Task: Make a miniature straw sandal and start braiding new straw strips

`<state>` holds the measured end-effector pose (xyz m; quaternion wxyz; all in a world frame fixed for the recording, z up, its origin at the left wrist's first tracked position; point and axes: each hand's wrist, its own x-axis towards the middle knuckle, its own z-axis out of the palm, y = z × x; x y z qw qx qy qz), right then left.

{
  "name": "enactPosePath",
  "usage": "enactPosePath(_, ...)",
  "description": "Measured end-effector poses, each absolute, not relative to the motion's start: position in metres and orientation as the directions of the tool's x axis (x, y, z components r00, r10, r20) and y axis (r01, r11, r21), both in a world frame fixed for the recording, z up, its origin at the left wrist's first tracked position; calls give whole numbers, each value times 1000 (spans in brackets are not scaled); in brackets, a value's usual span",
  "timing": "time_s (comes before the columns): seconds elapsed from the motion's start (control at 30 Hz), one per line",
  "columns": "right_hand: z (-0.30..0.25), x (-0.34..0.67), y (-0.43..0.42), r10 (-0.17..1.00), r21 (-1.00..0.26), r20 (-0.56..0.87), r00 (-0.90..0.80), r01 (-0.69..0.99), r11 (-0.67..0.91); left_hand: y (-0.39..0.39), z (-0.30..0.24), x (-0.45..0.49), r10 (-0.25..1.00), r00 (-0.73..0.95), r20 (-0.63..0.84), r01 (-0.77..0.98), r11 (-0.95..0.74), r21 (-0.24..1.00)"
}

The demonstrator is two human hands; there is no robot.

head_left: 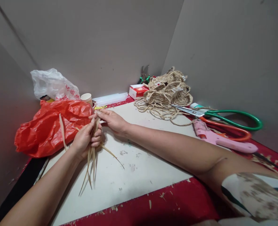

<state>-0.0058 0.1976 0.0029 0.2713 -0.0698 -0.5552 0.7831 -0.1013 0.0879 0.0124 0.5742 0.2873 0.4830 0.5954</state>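
My left hand [85, 136] is closed around a bundle of pale, dry straw-like strips [93, 157], whose loose ends hang down and spread below the fist. At the top of the bundle, my right hand [110, 120] pinches the strips between thumb and fingers, close to the left thumb. One strip sticks out to the lower right, and another stands up left of my left wrist. Both hands are above the white board [139, 163], beside a crumpled red plastic bag [51, 128]. The exact spot under the right fingertips is partly hidden.
At the back right lies a pile of coiled, braided straw rope pieces [169, 91]. Large scissors [195, 112] and a pink glue gun [221, 139] lie at right. Behind are pruning shears [144, 77], a small red-white box [139, 91], clear sticks [111, 99], a paper cup [86, 98] and a white bag [51, 83].
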Motion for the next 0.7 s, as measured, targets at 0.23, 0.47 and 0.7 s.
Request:
enactPosePath(0.23, 25, -1, 205, 638, -740, -10, -770, -423, -522, 87, 12, -100, 968, -127, -219, -295, 174, 940)
enactPosePath(0.47, 34, 5, 217, 731, -778, 15, -683, -467, -420, 85, 5, -98, 962, -95, -257, -194, 235, 952)
enactPosePath(0.7, 33, 10, 258, 892, -813, 85, -443, -549, -195, 86, 4, -102, 961, -148, -233, -169, 207, 964)
